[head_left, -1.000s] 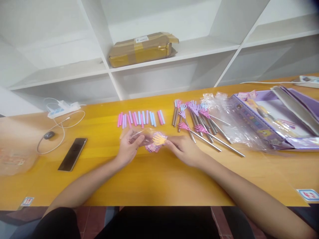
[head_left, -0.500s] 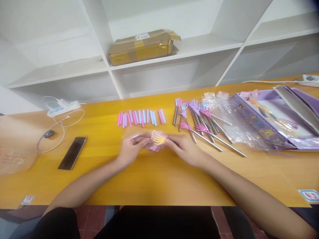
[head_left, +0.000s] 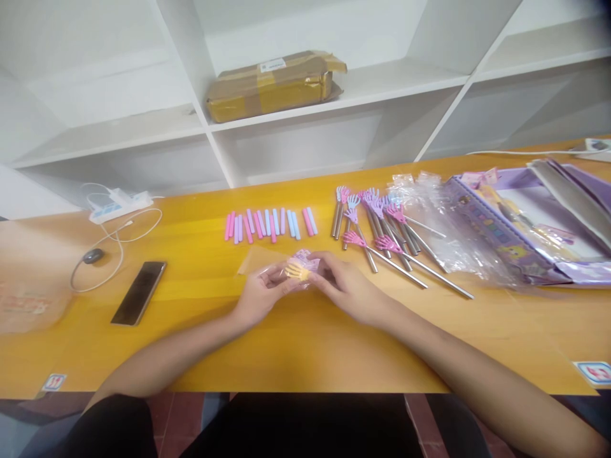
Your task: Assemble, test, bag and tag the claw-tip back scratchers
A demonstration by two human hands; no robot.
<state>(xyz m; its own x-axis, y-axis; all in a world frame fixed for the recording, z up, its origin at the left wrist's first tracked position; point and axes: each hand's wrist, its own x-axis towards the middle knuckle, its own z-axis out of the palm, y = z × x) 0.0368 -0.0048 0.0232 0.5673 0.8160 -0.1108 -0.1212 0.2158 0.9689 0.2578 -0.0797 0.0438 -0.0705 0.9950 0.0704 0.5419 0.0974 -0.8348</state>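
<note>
In the head view, my left hand (head_left: 260, 292) is closed on a clear plastic bag (head_left: 268, 270) above the middle of the table. My right hand (head_left: 351, 286) pinches a yellow hand-shaped back scratcher (head_left: 298, 272), its fingers pointing left. Behind the yellow head shows a pink and purple printed card (head_left: 305, 256). The scratcher's handle is hidden by my right hand. Beyond my hands lies a row of pink, lilac and blue tubes (head_left: 267, 224). To the right are several back scratchers (head_left: 382, 219) with metal rods and coloured hand heads.
Clear plastic bags (head_left: 458, 235) lie beside an open purple box (head_left: 510, 235) at right. A phone (head_left: 139, 292), a cable and a power strip (head_left: 121, 207) are at left. A taped parcel (head_left: 274, 86) rests on the shelf behind the table.
My left hand has moved right and a little down, closer to my right hand. The yellow scratcher head has shifted slightly left, and my right fingers now reach over the card's top.
</note>
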